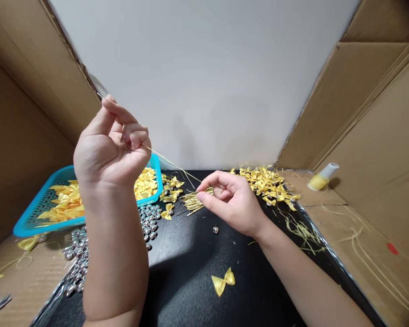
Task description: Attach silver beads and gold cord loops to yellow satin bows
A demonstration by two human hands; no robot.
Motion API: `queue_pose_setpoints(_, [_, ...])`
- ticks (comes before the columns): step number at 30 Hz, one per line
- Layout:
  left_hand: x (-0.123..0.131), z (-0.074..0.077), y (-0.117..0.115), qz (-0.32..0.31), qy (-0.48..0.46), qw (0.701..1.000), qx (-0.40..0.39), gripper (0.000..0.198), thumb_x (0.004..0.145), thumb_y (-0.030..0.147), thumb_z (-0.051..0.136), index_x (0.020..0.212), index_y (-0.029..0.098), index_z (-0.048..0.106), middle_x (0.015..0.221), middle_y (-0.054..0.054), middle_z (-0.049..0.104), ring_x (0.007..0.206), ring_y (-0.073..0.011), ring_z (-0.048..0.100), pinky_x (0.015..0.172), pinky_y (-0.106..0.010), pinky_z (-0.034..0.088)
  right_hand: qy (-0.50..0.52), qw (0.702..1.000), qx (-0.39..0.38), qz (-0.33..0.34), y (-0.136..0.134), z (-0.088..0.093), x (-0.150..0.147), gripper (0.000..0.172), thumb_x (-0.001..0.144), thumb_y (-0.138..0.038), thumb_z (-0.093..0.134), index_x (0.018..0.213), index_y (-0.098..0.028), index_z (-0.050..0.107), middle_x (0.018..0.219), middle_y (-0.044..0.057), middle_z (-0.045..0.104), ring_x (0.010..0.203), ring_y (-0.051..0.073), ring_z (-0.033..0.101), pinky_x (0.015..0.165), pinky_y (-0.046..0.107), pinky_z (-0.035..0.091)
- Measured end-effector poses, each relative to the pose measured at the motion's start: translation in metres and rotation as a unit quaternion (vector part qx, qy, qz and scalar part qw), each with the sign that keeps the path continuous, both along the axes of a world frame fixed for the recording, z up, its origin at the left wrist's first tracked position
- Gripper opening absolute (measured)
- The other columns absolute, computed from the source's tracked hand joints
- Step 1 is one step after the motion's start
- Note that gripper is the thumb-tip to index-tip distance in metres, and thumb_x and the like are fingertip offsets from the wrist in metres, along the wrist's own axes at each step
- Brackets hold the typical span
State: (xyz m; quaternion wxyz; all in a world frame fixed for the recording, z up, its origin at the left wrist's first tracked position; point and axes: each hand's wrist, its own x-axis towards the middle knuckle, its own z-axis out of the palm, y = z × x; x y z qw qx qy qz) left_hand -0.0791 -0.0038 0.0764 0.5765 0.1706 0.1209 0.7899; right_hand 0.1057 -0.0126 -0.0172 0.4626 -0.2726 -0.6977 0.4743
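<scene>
My left hand [117, 136] is raised at the left, with thumb and fingertips pinched on a thin needle [99, 95] whose tip pokes out beyond them. Yellow thread [170, 162] runs from the curled fingers of that hand down to my right hand [228, 200]. There my right thumb and forefinger are pinched together on the thread. Just behind those fingertips lies a bundle of gold twist ties [192, 202]. Below the right hand, a single silver bead [216, 230] and a yellow ribbon bow [223, 281] rest apart on the black mat [187, 281].
A blue basket [27, 227] of yellow bows stands at the left, with many silver beads [75, 245] beside it. Bows with beads [269, 184] are heaped at the back right, near thread scraps [303, 231] and a thread spool [322, 178]. Cardboard walls [378, 136] enclose both sides.
</scene>
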Motion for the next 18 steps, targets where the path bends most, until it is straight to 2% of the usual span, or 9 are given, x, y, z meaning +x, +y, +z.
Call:
queue_pose_setpoints(7, [0.002,0.002,-0.004,0.003,-0.001,1.0,-0.017,0.022,0.101,0.022,0.041,0.082,0.019,0.052,0.049,0.003,0.063,0.036,-0.0071,0.026,0.032,-0.018,0.023,0.009,1.0,-0.013,-0.025,0.003,-0.002,-0.003,0.018,0.071,-0.025,0.074,0.079,-0.018,0.059,0.053,-0.012,0.021,0.047,0.005,0.018,0.045,0.024,0.015])
queue_pose_setpoints(13, [0.006,-0.005,0.003,-0.002,0.044,0.999,0.017,0.013,0.099,0.016,0.047,0.101,0.021,0.059,0.055,0.004,0.063,0.037,-0.007,0.028,0.033,-0.018,0.024,0.102,0.992,-0.035,0.063,0.016,0.005,0.015,0.021,0.084,-0.035,0.058,0.07,-0.02,0.055,0.05,-0.008,0.035,0.045,0.006,0.026,0.043,0.024,0.02])
queue_pose_setpoints(15, [0.013,-0.01,0.011,-0.011,0.066,0.998,0.008,0.017,0.097,0.011,0.047,0.099,0.021,0.06,0.053,0.004,0.06,0.035,-0.0062,0.03,0.033,-0.018,0.025,0.095,0.995,-0.031,0.018,0.022,0.01,0.026,0.021,0.083,-0.032,0.057,0.066,-0.02,0.055,0.046,-0.009,0.031,0.043,0.006,0.024,0.042,0.025,0.018])
queue_pose_setpoints(17, [0.021,-0.015,0.019,-0.027,0.077,0.996,-0.041,0.019,0.097,0.009,0.044,0.095,0.021,0.06,0.05,0.003,0.057,0.032,-0.0065,0.029,0.03,-0.019,0.025,0.062,0.997,0.005,-0.036,0.026,0.016,0.037,0.021,0.079,-0.028,0.06,0.061,-0.019,0.055,0.046,-0.009,0.032,0.043,0.006,0.025,0.043,0.025,0.019])
queue_pose_setpoints(18, [0.024,-0.016,0.023,-0.033,0.087,0.994,-0.052,0.02,0.097,0.009,0.044,0.094,0.021,0.059,0.051,0.003,0.058,0.032,-0.0063,0.029,0.029,-0.018,0.025,0.057,0.997,0.021,-0.056,0.028,0.018,0.043,0.018,0.081,-0.028,0.059,0.065,-0.019,0.058,0.048,-0.008,0.034,0.045,0.007,0.026,0.045,0.025,0.02])
